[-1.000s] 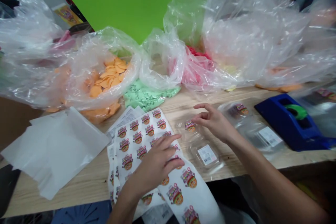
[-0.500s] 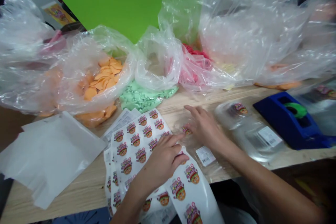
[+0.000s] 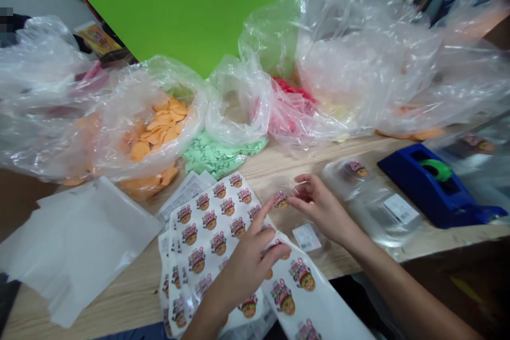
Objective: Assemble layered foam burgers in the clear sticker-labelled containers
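My left hand (image 3: 251,260) lies on a stack of printed sheets of round cartoon-food stickers (image 3: 207,234), its index finger raised toward a small clear plastic packet (image 3: 305,223). That packet carries a round sticker (image 3: 281,200) and a white barcode label (image 3: 306,237). My right hand (image 3: 314,202) pinches the packet's thin plastic just beside the sticker, its fingers curled toward the thumb. The sticker sits between my two hands, almost touching my left fingertip.
A similar packet (image 3: 382,212) lies to the right, next to a blue tape dispenser (image 3: 422,186). Plastic bags of orange (image 3: 159,127), green (image 3: 211,154) and red (image 3: 290,109) pieces line the wooden table's (image 3: 274,167) far side. White sheets (image 3: 87,244) lie at left.
My right hand has closed from spread fingers onto the packet's plastic. My left index finger has lifted toward the sticker. The barcode label has shifted slightly.
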The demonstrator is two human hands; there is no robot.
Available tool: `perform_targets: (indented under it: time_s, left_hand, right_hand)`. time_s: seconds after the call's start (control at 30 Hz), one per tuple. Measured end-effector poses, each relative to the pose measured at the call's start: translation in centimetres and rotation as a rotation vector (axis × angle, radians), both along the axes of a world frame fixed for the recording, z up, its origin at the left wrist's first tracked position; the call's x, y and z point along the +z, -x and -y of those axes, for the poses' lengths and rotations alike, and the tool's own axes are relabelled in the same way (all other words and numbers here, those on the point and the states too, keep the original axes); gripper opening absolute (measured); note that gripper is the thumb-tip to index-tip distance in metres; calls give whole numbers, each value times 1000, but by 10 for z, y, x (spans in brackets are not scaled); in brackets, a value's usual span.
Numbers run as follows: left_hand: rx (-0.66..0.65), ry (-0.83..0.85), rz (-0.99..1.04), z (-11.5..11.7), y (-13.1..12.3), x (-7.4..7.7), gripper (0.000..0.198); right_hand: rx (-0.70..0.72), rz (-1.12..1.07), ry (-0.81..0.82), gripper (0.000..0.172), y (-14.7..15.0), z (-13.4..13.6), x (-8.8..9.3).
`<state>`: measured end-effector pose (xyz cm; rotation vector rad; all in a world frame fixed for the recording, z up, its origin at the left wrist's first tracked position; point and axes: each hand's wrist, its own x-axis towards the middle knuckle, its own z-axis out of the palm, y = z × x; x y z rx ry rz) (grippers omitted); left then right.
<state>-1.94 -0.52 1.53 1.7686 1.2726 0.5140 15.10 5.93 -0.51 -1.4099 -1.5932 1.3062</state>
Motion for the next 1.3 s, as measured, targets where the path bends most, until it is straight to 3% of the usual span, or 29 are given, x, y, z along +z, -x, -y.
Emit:
perform_targets:
  time_s: [0.07,0.17,0.27,0.37,0.57,0.67,0.77,0.8,0.83,0.9,0.97,1.17,1.3]
  left_hand:
    - [63,20,43,1,8,7,17]
    - [201,166,52,5,25,16,15]
    - [342,297,63,9,41,22,23]
    - [404,330,162,9,47,24,20]
    - [470,338,161,2,39,32,29]
    - [547,367,166,1,33,35,35]
    - [568,409,229,1,28,35,30]
    - [565,415,253,1,26,35,28]
    - [561,414,269,1,25,35,27]
    - [570,369,275,-1,24,35,27]
    - [600,286,255,-2,26,37,29]
    - [555,76,89,13,34,44,21]
    - [725,109,56,44,37,32,31]
  right_hand:
    - [10,-95,49,35,-13,0,17]
    - [-66,-151,87,39,-54,-5,44]
    - [-163,180,-35,47,-101,-20,55]
    - [-149,465,-89,50,-127,-39,43]
    - [48,383,-107,37,-139,-60,9]
    - [-53,455,-227,41,-134,-49,17]
    - [-82,450,-387,37,-107,-18,42]
    - [-30,393,-405,32,-94,-5,51]
    - [136,322,-367,36,-80,7,58]
    - [405,234,-303,54,-54,28,67]
    - [526,173,-246,58,-36,41,67]
    - [606,85,-132,23,-25,63,55]
    - [607,137,-179,12,-15,92,45]
